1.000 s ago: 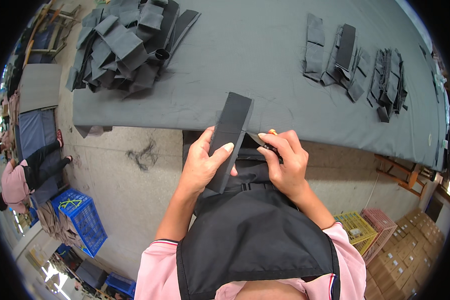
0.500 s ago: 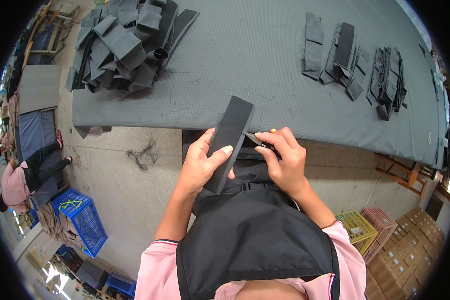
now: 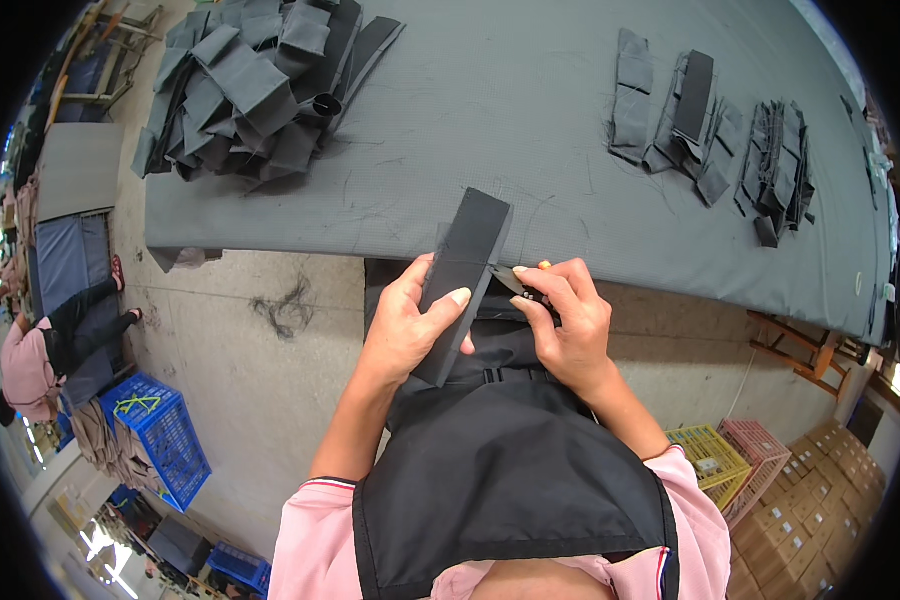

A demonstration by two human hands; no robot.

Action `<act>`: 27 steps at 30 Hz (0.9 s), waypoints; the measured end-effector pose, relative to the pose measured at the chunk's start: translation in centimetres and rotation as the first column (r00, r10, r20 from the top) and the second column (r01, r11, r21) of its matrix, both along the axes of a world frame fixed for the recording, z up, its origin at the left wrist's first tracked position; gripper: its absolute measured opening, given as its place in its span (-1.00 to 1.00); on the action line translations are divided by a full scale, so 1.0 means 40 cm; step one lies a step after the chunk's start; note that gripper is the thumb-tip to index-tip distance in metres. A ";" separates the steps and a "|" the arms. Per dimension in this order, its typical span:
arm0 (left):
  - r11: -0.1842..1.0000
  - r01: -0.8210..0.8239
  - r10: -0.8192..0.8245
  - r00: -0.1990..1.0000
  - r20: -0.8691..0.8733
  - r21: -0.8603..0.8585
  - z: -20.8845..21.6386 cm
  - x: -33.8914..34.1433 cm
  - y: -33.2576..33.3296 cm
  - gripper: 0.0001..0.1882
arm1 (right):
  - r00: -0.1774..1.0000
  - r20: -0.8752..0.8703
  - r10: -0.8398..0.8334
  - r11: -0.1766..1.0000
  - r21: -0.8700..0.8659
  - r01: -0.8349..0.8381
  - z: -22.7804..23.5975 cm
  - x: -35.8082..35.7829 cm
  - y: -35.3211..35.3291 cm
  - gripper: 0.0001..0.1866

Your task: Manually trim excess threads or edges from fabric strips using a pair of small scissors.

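A flat dark grey fabric strip (image 3: 467, 240) is held at a slant above the table's near edge. My left hand (image 3: 407, 318) is closed round its lower part, thumb on top. In my right hand (image 3: 576, 325) are small thread snips (image 3: 510, 281), pinched between thumb and fingers. Their metal tip meets the strip's right edge; the handle is mostly hidden by my fingers. Loose threads lie on the cloth near the strip's upper end.
A grey cloth-covered table (image 3: 490, 90) carries a heap of grey fabric pieces (image 3: 240, 95) at left and several small stacks of strips (image 3: 695, 100) at right. Blue (image 3: 165, 440) and yellow crates (image 3: 708, 462) stand on the floor. A person (image 3: 32, 365) sits at far left.
The strip and both hands keep nearly the same pose. The snips' blades have turned slightly against the strip's edge. The whole view has shifted a little.
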State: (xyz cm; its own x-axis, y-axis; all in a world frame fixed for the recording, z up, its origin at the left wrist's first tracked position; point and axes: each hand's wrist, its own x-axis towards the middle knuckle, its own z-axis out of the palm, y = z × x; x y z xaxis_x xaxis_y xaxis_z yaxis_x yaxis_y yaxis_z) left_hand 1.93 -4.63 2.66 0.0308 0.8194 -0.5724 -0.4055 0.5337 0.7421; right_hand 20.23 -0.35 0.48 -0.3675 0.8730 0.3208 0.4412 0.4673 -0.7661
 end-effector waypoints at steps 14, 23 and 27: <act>1.000 0.005 -0.005 0.999 0.040 -0.016 -0.002 -0.010 -0.004 -0.63 | 0.997 -0.076 0.017 0.999 -0.048 -0.021 -0.012 0.009 -0.001 -0.67; 0.996 0.084 -0.084 0.988 -0.130 -0.010 -0.002 0.017 -0.002 -0.61 | 0.995 -0.082 0.048 0.991 -0.120 -0.058 0.008 -0.032 0.035 -0.74; 0.994 0.111 -0.110 0.982 -0.155 -0.005 0.002 0.016 -0.002 -0.62 | 0.997 -0.002 0.081 0.997 -0.016 -0.081 -0.002 -0.037 0.037 -0.75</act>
